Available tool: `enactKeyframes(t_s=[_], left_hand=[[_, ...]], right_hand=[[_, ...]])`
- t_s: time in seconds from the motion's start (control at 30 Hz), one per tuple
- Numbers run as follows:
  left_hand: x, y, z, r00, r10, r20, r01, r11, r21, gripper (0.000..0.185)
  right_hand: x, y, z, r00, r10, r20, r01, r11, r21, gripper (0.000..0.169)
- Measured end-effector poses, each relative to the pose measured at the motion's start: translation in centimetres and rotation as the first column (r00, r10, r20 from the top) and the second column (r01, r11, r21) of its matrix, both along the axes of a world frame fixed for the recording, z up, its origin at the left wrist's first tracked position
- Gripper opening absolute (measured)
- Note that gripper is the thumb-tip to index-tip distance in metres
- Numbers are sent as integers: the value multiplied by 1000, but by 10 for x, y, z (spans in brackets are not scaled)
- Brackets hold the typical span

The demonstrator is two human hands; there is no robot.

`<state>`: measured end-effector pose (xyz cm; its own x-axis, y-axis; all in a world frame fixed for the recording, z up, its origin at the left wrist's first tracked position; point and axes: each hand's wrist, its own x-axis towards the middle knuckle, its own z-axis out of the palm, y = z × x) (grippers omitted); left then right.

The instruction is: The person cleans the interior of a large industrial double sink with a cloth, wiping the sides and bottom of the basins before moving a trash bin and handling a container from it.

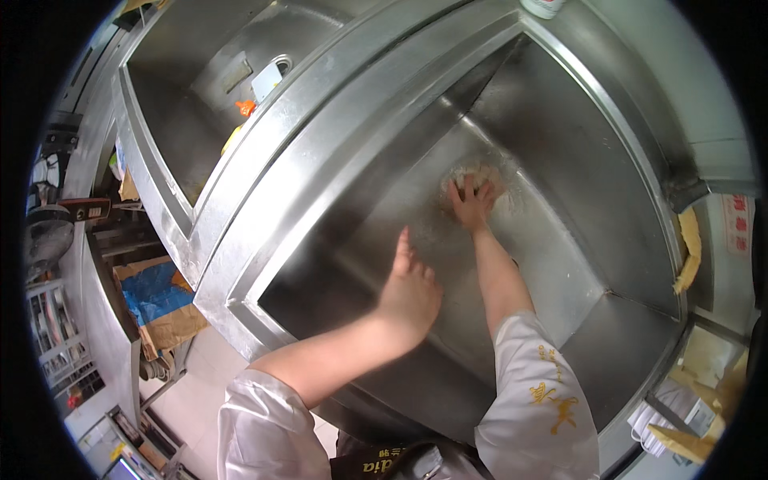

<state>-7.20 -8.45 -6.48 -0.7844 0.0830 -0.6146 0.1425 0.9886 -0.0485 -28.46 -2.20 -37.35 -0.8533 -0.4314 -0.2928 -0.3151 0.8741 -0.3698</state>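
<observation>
A deep stainless-steel sink basin [570, 234] lies before me, and both my bare hands are inside it. My right hand [474, 201] rests with spread fingers on the basin floor, in a whitish wet patch [507, 195] near the far wall. What lies under its palm is hidden. Nearer to me and to the left hovers my left hand [414, 288], slightly blurred. Its index finger points up the picture and the other fingers are curled. No object shows in it, though its palm is turned out of sight.
Left of a wide steel rim [282, 192] is a second basin [180, 126], holding a flat white object [267, 81] and an orange-tipped bottle top [245, 108]. A white can [543, 6] stands at the far corner. Yellow cloth-like material [690, 249] hangs at right. A brown-and-blue paper sack [159, 300] sits lower left.
</observation>
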Motion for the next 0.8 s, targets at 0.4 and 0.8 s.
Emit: enactKeyframes(t_s=[0.4,0.8], left_hand=[[5,3,1,998,5,-58,5,987,162,50],[16,-6,2,991,120,-66,-103,968,229,50]], right_hand=[[166,54,-10,748,576,-331,-624,779,-54,54],[85,96,30,728,658,-192,-684,716,-137,55]])
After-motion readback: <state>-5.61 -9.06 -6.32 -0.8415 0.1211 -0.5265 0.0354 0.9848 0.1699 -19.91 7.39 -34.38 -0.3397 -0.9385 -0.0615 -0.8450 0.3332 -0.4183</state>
